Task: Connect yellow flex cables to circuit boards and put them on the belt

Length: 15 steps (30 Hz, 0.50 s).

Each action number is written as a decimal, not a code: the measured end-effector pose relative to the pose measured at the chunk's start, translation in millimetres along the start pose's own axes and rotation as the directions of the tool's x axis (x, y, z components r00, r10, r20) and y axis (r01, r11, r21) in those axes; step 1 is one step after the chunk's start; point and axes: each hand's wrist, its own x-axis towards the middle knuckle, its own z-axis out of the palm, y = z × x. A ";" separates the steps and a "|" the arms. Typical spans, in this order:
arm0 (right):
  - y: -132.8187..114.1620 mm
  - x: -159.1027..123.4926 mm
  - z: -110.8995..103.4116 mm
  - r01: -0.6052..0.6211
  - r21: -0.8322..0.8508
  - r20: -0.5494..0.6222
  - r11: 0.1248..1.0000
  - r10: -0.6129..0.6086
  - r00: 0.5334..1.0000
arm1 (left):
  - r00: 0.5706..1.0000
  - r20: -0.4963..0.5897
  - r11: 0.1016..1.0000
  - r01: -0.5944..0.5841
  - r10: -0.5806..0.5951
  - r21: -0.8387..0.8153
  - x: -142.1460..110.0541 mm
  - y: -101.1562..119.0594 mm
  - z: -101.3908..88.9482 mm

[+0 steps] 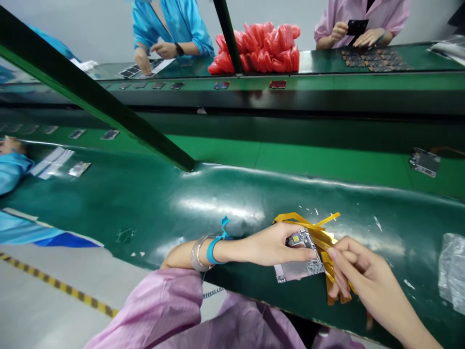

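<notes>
Near the table's front edge, my left hand (269, 246) grips a small circuit board (300, 270) with a silver plate, its thumb lying across the top. A pile of amber flex cables (295, 216) lies under and beside the board. Close to the board's right edge, my right hand (363, 271) pinches the end of one amber flex cable. Its fingers are bent together, and the fingertips partly cover the strip. Whether that strip is joined to the board cannot be made out.
A clear plastic bag (452, 271) lies at the right. Beyond the table runs a green conveyor belt (236, 150) carrying a circuit board (426, 162). A slanted green post (145, 131) stands left of centre. Co-workers sit across and at left; red pouches (269, 48) are piled opposite.
</notes>
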 end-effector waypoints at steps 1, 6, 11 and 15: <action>1.4 0.7 -0.1 0.001 -0.010 0.016 1.000 -0.001 1.000 | 1.000 0.005 1.000 -0.001 0.001 0.012 -0.9 0.1 0.1; 2.7 -0.6 2.7 0.018 -0.030 0.004 0.999 -0.018 1.000 | 1.000 0.019 0.999 -0.005 0.004 0.041 -3.1 -0.2 0.8; 3.7 -3.2 6.2 0.031 -0.071 -0.008 0.997 -0.032 0.999 | 0.999 0.013 0.995 0.033 -0.034 0.099 -2.7 -4.7 1.9; 9.0 -2.6 3.4 0.040 -0.145 0.019 0.989 -0.037 0.999 | 0.999 0.019 0.993 0.033 -0.036 0.114 -2.6 -6.9 2.5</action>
